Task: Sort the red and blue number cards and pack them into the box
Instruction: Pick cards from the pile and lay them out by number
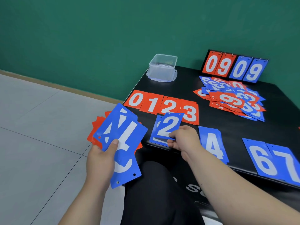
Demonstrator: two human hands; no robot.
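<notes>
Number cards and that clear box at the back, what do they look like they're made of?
The number cards look like thin stiff plastic, glossy: light glares off them, the fanned ones show no bend, and holes are punched near one edge. The box seems clear, slightly cloudy plastic: the green wall shows through its sides.

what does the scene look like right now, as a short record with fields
left hand: grips a fan of blue and red cards, off the table edge
right hand: pinches blue 2 over a second card
red row: 0, 1, 2, 3 lying flat
blue row: 4, 6, 7 at near edge
pile: mixed colours, unsorted
box: clear, far left corner
scoreboard: upright, reads 0909
</notes>
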